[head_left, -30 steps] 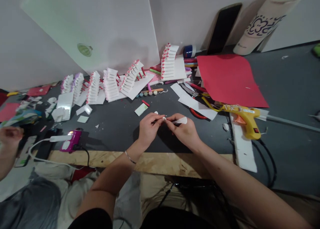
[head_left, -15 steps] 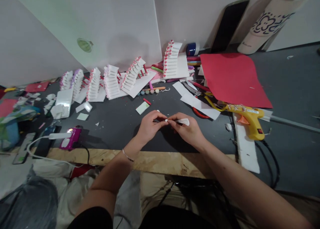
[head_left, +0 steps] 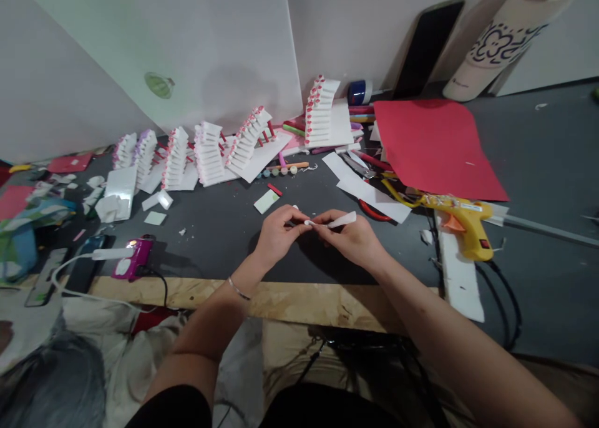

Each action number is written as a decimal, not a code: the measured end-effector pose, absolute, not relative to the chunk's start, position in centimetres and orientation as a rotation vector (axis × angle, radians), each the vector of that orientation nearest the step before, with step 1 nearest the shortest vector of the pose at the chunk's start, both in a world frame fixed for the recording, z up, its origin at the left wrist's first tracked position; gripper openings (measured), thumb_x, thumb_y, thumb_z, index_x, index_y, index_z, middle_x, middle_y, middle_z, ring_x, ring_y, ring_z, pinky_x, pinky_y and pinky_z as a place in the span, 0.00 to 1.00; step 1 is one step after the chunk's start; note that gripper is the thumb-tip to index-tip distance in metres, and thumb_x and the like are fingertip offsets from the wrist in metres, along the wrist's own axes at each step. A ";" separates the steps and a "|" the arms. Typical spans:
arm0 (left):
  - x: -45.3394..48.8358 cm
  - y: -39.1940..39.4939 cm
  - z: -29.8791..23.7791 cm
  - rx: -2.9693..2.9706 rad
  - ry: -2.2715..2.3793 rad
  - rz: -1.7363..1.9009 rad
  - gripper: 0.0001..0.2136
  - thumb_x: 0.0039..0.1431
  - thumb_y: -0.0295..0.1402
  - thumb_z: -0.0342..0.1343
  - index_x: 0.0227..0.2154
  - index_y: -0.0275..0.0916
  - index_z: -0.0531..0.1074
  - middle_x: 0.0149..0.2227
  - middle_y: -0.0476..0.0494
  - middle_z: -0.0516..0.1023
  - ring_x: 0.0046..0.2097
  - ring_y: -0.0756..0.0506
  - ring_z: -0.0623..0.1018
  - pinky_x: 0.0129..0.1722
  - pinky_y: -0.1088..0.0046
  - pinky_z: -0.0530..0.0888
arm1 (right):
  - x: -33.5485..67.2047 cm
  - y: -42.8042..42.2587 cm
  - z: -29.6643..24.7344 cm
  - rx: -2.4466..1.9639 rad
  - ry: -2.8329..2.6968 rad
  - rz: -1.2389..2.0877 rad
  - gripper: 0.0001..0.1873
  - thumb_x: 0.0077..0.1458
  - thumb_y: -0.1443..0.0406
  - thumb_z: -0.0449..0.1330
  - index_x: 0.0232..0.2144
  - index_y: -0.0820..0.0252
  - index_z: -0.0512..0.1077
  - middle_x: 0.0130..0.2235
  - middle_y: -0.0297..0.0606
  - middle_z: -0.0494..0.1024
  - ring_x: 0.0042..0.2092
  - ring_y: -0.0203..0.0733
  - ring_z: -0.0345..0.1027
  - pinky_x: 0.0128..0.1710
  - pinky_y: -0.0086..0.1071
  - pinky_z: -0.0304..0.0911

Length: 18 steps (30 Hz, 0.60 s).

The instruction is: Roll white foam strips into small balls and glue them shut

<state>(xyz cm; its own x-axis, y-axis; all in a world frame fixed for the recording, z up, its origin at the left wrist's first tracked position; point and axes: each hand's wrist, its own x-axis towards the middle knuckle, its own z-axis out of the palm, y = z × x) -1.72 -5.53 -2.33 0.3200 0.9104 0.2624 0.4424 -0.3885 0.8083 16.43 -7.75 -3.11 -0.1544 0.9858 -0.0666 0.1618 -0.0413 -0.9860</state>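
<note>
Over the dark table (head_left: 219,241), my left hand (head_left: 278,231) and my right hand (head_left: 349,238) meet fingertip to fingertip. Both pinch a narrow white paper strip (head_left: 343,220). One end of the strip looks curled into a small roll between the fingertips; its free end sticks out above my right hand. Just beyond my left hand lie a pale green rectangular piece (head_left: 266,201) and a short red stick (head_left: 275,190). My fingers partly hide the rolled end.
Behind stand several white ridged pieces with coloured tips (head_left: 208,153). Right are a red sheet (head_left: 440,147), white paper strips (head_left: 369,194), a yellow glue gun (head_left: 470,225) and a white bottle (head_left: 496,41). A purple device (head_left: 133,258) with a cable lies left.
The strip's free end has swung upward and now points to the upper right. Both hands stay nearly in place, fingertips still together.
</note>
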 end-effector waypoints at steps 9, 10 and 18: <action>-1.7 -5.3 -2.1 1.885 1.204 0.893 0.10 0.52 0.38 0.64 0.26 0.38 0.71 0.30 0.50 0.72 0.29 0.52 0.70 0.26 0.79 0.68 | 16.4 -7.9 -2.8 -1.265 -1.453 1.255 0.11 0.53 0.56 0.60 0.30 0.55 0.77 0.25 0.33 0.77 0.22 0.34 0.66 0.22 0.28 0.63; -1.7 -5.3 -2.1 1.877 1.199 0.881 0.11 0.52 0.39 0.64 0.26 0.38 0.71 0.30 0.50 0.72 0.29 0.52 0.70 0.26 0.79 0.68 | 16.4 -7.9 -2.8 -1.252 -1.477 1.251 0.11 0.53 0.56 0.60 0.30 0.55 0.77 0.25 0.33 0.77 0.22 0.33 0.66 0.22 0.28 0.63; -1.9 -5.3 -1.7 1.907 1.122 0.758 0.13 0.50 0.38 0.65 0.25 0.37 0.68 0.27 0.52 0.69 0.28 0.52 0.69 0.27 0.78 0.67 | 16.9 -7.6 -3.1 -1.183 -1.494 1.416 0.10 0.52 0.56 0.61 0.29 0.56 0.77 0.23 0.31 0.76 0.23 0.34 0.68 0.25 0.28 0.64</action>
<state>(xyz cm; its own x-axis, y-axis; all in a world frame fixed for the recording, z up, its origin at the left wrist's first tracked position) -1.89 -5.29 -1.72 0.4315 0.8962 0.1029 0.4299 -0.3046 0.8500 16.87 -7.60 -3.11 -0.2926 0.9533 -0.0744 0.1250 -0.0391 -0.9914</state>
